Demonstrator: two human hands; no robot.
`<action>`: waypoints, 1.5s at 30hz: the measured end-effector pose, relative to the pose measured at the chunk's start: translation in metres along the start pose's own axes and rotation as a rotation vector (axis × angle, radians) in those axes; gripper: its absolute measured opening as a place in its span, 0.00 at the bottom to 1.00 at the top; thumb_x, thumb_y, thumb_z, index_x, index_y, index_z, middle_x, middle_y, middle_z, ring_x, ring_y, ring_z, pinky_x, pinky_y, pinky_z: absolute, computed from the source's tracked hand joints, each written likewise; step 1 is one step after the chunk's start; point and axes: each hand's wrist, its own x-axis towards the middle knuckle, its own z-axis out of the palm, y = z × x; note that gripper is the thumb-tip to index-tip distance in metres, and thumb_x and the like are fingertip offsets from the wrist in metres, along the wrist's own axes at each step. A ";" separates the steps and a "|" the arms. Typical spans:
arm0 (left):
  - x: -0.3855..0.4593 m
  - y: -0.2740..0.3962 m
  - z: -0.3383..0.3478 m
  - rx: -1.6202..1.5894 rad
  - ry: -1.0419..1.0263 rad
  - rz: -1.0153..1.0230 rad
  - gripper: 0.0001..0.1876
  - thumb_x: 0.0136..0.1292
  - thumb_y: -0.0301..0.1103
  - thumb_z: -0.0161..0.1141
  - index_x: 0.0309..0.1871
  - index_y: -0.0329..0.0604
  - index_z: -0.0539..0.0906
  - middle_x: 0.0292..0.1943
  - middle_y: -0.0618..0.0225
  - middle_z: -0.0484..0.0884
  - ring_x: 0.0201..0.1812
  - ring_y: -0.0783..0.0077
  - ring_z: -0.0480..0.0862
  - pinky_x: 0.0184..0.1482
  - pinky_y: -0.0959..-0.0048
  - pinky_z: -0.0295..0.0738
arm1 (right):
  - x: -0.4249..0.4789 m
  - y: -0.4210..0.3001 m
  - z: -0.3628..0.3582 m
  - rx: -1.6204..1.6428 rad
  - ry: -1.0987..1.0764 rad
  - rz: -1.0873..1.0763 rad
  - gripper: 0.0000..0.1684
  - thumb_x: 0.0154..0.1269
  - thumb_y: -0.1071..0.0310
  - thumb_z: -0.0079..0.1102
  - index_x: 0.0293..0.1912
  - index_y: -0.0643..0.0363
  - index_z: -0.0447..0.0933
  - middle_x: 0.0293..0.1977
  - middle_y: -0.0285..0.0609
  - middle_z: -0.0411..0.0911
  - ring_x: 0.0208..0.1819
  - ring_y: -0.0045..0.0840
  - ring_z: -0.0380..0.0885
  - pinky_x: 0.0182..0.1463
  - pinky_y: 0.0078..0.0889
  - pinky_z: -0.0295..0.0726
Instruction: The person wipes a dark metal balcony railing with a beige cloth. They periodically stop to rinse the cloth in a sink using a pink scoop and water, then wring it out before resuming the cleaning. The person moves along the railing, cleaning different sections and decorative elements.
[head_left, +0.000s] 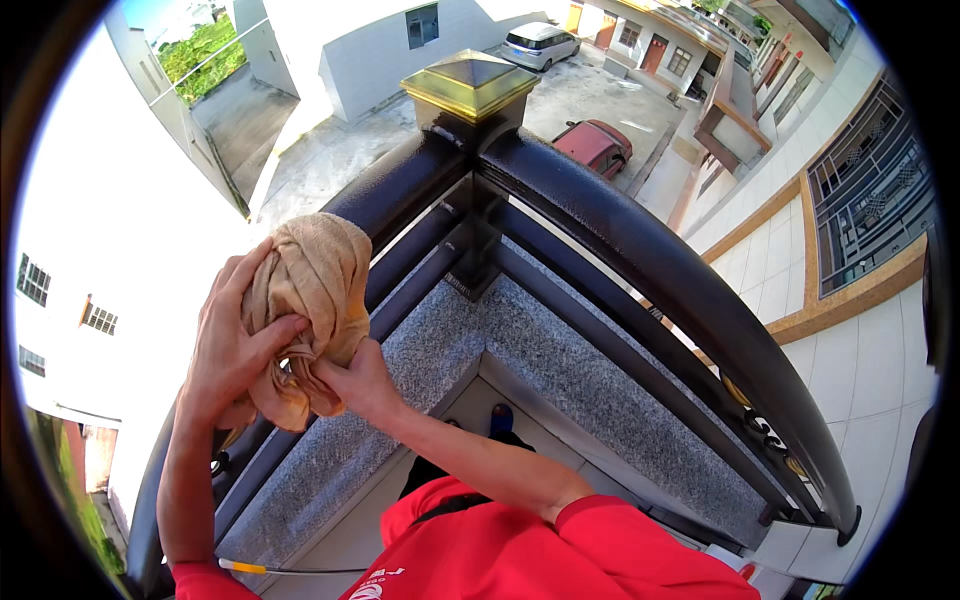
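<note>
A bunched tan cloth (319, 262) covers part of the dark metal top rail (397, 180) on the left side of the balcony railing. My left hand (232, 337) grips the cloth from its outer side, fingers spread over it and thumb pressed into the folds. Lower down, my right hand (364, 382) clutches the hanging end of the same cloth, its fingertips hidden among the folds. The rail right under the cloth is out of sight. Ahead, the two railing runs meet at a corner post with a gold pyramid cap (471, 82).
The other curved rail (660, 247) sweeps down to the right. Below the bars runs a speckled grey granite ledge (585, 367). A thin rod with a yellow-and-white end (244, 566) lies near my left sleeve. Beyond the railing is a drop to a yard with a red car (596, 146).
</note>
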 end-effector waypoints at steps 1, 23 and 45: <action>-0.021 0.005 0.005 0.109 0.124 0.104 0.39 0.60 0.27 0.78 0.77 0.35 0.80 0.63 0.52 0.82 0.66 0.50 0.83 0.72 0.58 0.77 | -0.007 -0.013 -0.008 -0.124 -0.052 0.018 0.24 0.73 0.67 0.79 0.61 0.68 0.83 0.53 0.38 0.88 0.53 0.18 0.86 0.54 0.25 0.86; 0.104 0.068 0.279 -1.845 0.239 -0.407 0.21 0.82 0.31 0.66 0.70 0.33 0.75 0.62 0.58 0.86 0.62 0.69 0.88 0.66 0.67 0.85 | 0.123 -0.202 -0.140 -2.254 0.552 -0.578 0.55 0.49 0.33 0.84 0.58 0.74 0.81 0.52 0.53 0.79 0.58 0.44 0.77 0.63 0.49 0.75; -0.208 0.435 0.431 -1.280 -0.755 -0.008 0.28 0.76 0.35 0.73 0.72 0.35 0.74 0.65 0.57 0.84 0.65 0.69 0.84 0.72 0.66 0.76 | -0.465 -0.369 -0.378 -2.122 0.740 -0.383 0.47 0.63 0.64 0.76 0.79 0.62 0.71 0.78 0.52 0.71 0.81 0.42 0.71 0.85 0.67 0.61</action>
